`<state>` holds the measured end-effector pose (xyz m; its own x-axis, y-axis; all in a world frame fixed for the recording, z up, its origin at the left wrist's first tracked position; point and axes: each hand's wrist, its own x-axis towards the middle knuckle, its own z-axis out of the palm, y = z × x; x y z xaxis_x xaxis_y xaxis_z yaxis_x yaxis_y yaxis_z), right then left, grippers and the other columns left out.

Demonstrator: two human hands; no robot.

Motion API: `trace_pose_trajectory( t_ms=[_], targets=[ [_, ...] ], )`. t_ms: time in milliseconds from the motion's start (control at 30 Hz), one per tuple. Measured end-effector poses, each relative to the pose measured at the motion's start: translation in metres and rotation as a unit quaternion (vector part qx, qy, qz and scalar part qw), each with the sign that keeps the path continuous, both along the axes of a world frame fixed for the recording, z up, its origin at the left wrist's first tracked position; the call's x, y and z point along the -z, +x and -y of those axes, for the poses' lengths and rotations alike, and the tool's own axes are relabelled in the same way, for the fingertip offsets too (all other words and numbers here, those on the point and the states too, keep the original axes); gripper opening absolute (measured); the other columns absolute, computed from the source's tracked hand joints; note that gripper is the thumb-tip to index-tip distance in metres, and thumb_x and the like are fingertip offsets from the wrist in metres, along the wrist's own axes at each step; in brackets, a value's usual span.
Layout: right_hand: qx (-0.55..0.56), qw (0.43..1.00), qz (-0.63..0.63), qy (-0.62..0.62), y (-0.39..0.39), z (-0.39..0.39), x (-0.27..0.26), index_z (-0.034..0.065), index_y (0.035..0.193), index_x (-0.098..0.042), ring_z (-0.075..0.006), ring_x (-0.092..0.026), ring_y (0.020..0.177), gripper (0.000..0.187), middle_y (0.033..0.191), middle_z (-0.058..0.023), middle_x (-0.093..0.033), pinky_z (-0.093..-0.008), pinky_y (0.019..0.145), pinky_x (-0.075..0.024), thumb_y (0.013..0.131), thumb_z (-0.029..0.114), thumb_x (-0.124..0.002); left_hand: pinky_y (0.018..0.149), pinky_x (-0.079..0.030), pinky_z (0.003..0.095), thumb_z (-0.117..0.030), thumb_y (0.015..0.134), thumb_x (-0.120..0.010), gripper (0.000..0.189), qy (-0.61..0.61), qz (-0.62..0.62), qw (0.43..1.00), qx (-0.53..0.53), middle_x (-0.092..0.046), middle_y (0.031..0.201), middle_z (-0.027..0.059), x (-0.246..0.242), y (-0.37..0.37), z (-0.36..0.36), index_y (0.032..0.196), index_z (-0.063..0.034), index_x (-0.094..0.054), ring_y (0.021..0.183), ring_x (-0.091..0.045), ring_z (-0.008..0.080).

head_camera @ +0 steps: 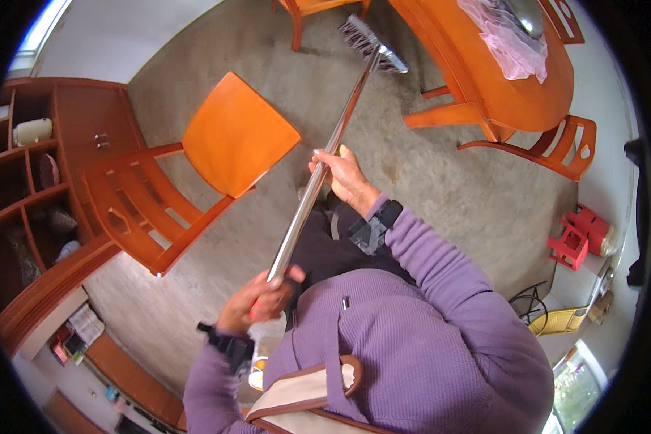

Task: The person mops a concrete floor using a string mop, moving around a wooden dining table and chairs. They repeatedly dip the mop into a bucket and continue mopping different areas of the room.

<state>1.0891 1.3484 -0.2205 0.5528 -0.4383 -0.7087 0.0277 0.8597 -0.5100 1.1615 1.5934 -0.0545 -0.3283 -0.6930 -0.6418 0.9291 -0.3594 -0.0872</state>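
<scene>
A long-handled broom (301, 211) runs diagonally from near my waist to the floor ahead. My left hand (263, 298) wraps its near end, where a bit of red shows below the metal pole. Farther up the pole, my right hand (347, 176) grips it with the thumb laid along the metal. At the far end, the broom head (377, 49) has a grey bar and dark purplish bristles. It lies over the concrete floor (396, 163), between a wooden chair and the table; whether the bristles touch the floor I cannot tell.
An orange wooden chair (238, 135) stands left of the pole. To the right is a wooden table (531, 103) with pink plastic sheeting (510, 49) on it; another chair (564, 149) is beside it. Red plastic stools (569, 247) sit far right. A wooden cabinet (92, 114) lines the left.
</scene>
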Motion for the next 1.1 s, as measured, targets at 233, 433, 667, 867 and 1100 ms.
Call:
trace_pose_trajectory(
  t_ms=[233, 433, 667, 867, 1100],
  targets=[
    [-0.034, 0.999, 0.037, 0.010, -0.034, 0.002, -0.008, 0.0119, 0.150, 0.005, -0.0181, -0.062, 0.070, 0.085, 0.089, -0.0115, -0.059, -0.0311, 0.056, -0.0523, 0.090, 0.003, -0.056, 0.063, -0.053, 0.0237, -0.032, 0.100, -0.043, 0.038, -0.037, -0.030, 0.999, 0.000, -0.056, 0.078, 0.0031, 0.079, -0.020, 0.112, 0.118, 0.0015, -0.048, 0.069, -0.059, 0.0121],
    [0.015, 0.997, 0.034, 0.075, -0.107, -0.074, -0.038, 0.0262, 0.148, -0.022, -0.0114, -0.053, 0.066, 0.061, 0.095, -0.0066, -0.054, -0.0241, 0.050, -0.0474, 0.095, 0.007, -0.047, 0.073, -0.054, 0.0249, -0.035, 0.100, -0.042, 0.042, -0.061, -0.042, 0.978, 0.193, -0.064, 0.103, 0.0144, 0.098, -0.046, 0.066, 0.115, 0.0031, -0.052, 0.084, -0.065, 0.0180],
    [0.113, 0.990, 0.037, 0.079, -0.182, -0.140, -0.074, 0.0170, 0.148, -0.025, -0.0094, -0.047, 0.068, 0.058, 0.098, -0.0087, -0.052, -0.0173, 0.052, -0.0418, 0.095, 0.004, -0.046, 0.067, -0.054, 0.0249, -0.043, 0.096, -0.049, 0.052, -0.214, 0.038, 0.874, 0.435, -0.067, 0.087, 0.0144, 0.092, -0.075, 0.049, 0.102, 0.0079, -0.061, 0.074, -0.066, 0.0171],
    [0.151, 0.985, -0.005, 0.083, -0.265, -0.194, -0.135, 0.0062, 0.144, -0.033, -0.0100, -0.049, 0.070, 0.051, 0.104, -0.0146, -0.056, -0.0178, 0.057, -0.0439, 0.094, 0.004, -0.044, 0.082, -0.054, 0.0332, -0.048, 0.095, -0.048, 0.052, -0.116, 0.114, 0.867, 0.471, -0.063, 0.102, 0.0167, 0.132, -0.109, 0.058, 0.109, 0.0028, -0.054, 0.095, -0.063, 0.0233],
    [0.071, 0.991, -0.112, -0.025, -0.331, -0.243, -0.196, -0.0065, 0.123, -0.055, -0.0141, -0.058, 0.078, 0.035, 0.112, -0.0171, -0.060, -0.0243, 0.066, -0.0490, 0.091, 0.005, -0.044, 0.086, -0.052, 0.0442, -0.035, 0.091, -0.061, 0.038, 0.039, 0.136, 0.894, 0.425, -0.057, 0.103, 0.0182, 0.206, -0.227, 0.079, 0.104, -0.0023, -0.048, 0.095, -0.061, 0.0294]
  ],
)
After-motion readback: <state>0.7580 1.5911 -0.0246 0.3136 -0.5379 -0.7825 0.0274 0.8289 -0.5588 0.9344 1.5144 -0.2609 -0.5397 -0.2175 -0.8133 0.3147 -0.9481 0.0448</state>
